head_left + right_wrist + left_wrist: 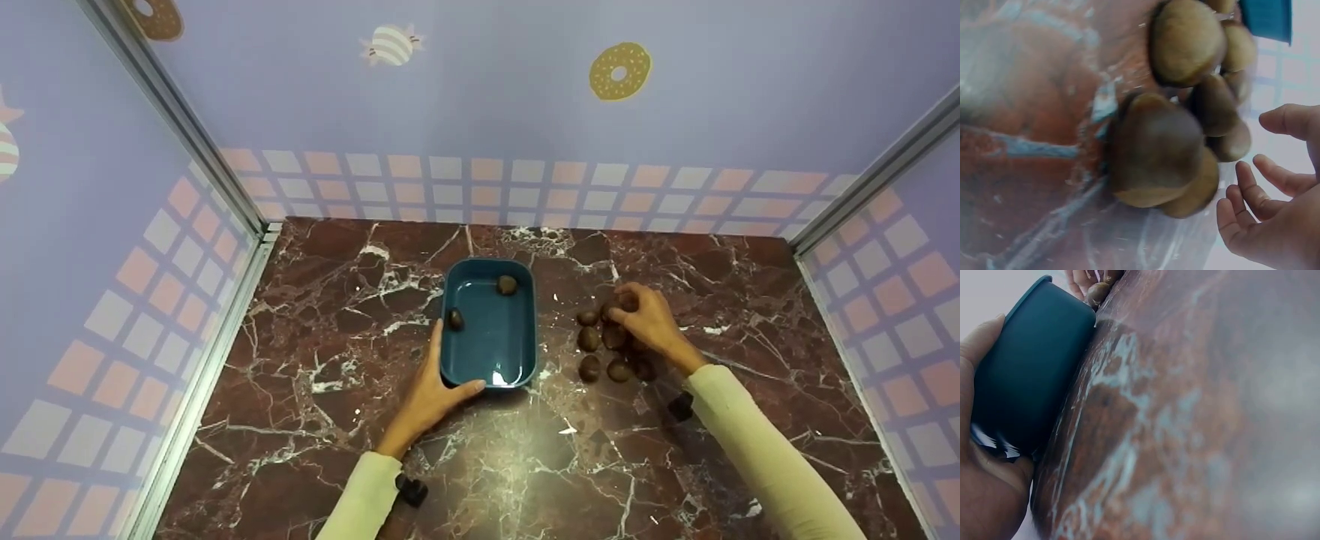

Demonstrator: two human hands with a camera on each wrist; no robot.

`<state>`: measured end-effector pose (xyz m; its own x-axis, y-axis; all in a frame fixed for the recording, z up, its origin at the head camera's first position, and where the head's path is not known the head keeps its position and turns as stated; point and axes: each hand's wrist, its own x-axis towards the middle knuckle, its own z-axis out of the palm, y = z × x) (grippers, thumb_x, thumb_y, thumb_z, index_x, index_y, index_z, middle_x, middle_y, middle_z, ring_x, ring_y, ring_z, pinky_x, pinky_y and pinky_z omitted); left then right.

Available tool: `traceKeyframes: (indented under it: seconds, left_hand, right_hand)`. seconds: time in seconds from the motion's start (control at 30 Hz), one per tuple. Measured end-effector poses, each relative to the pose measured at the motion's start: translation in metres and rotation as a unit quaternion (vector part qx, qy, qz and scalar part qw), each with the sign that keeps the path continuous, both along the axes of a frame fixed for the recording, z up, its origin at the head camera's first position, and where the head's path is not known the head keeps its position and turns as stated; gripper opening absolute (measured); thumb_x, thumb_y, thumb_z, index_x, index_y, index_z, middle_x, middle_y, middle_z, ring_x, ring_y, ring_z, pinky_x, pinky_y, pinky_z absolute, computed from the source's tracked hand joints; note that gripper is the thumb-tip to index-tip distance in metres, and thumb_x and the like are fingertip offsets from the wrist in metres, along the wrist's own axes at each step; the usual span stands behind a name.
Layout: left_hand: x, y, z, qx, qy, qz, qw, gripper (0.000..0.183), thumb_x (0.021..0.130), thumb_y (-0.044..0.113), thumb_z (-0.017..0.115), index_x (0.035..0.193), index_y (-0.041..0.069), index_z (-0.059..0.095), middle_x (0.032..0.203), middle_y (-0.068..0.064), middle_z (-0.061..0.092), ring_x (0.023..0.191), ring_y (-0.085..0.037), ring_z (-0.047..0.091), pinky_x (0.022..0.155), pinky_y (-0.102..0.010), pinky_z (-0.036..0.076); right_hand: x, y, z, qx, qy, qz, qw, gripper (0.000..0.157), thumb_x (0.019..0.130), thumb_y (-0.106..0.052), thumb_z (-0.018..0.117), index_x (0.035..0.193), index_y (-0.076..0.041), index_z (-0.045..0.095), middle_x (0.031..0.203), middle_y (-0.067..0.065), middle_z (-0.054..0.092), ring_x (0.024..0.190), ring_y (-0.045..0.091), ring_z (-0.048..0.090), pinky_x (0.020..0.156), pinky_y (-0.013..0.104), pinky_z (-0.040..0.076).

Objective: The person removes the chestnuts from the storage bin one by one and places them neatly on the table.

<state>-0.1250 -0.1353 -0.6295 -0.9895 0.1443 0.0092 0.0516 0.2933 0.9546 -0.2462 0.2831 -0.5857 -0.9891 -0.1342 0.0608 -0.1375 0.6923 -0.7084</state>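
A blue-green rectangular box (489, 386) stands on the table, with one chestnut (507, 285) near its far right corner and another chestnut (455, 319) by the left wall. Around the near left corner lies my left hand (431, 394), straight fingers along the left wall and thumb along the near wall. To the box's right, my right hand (646, 319) is over the far part of a group of several chestnuts (589, 367). In the right wrist view, thumb and fingers (1289, 121) are spread apart beside the chestnuts (1157, 152); no chestnut shows between them.
The brown marbled table (337, 337) carries everything. Purple panels with a checked border (487, 184) enclose its back and both sides. Metal rails (217, 367) run along the side edges.
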Motion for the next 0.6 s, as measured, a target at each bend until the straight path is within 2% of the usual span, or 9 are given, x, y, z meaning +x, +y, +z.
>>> traceKeyframes:
  seconds: [0.17, 0.3, 0.6]
  left_hand:
    - [0.001, 0.0, 0.001, 0.011, -0.009, -0.003, 0.9999, 0.13, 0.089, 0.046, 0.094, 0.18, 0.022, 0.003, 0.185, -0.012, 0.005, 0.169, -0.039, 0.009, 0.131, -0.069, 0.017]
    - [0.001, 0.001, 0.001, 0.01, -0.007, -0.002, 0.9999, 0.13, 0.089, 0.044, 0.094, 0.18, 0.022, 0.004, 0.185, -0.012, 0.006, 0.169, -0.038, 0.011, 0.131, -0.068, 0.017]
    - [0.0, 0.002, 0.0, 0.014, 0.005, -0.001, 0.9999, 0.128, 0.088, 0.038, 0.096, 0.18, 0.02, 0.007, 0.185, -0.013, 0.008, 0.169, -0.037, 0.011, 0.132, -0.066, 0.015]
  right_hand:
    - [0.005, -0.009, 0.016, 0.0, 0.022, 0.009, 1.0, 0.041, 0.096, -0.007, 0.079, 0.133, 0.009, 0.07, 0.127, 0.031, 0.073, 0.121, 0.05, 0.066, 0.11, 0.062, 0.048]
    - [0.01, -0.02, 0.025, 0.004, 0.032, 0.02, 0.999, 0.04, 0.096, -0.01, 0.08, 0.132, 0.006, 0.071, 0.126, 0.028, 0.073, 0.12, 0.047, 0.062, 0.108, 0.062, 0.045]
    - [0.015, -0.052, 0.039, -0.001, 0.045, 0.064, 0.997, 0.04, 0.094, -0.009, 0.083, 0.13, 0.006, 0.073, 0.126, 0.025, 0.073, 0.12, 0.046, 0.061, 0.11, 0.06, 0.046]
